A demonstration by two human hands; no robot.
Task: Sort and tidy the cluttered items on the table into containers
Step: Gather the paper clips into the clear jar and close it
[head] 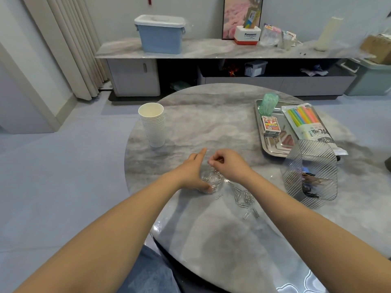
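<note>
Paperclips (pixel 243 196) are scattered on the table (pixel 211 123), just right of a small clear cup (pixel 210 180). The cup is steadied by the left hand (pixel 190 173), curled round it, so clips pinched in the right hand (pixel 229 164) can be dropped in.
</note>
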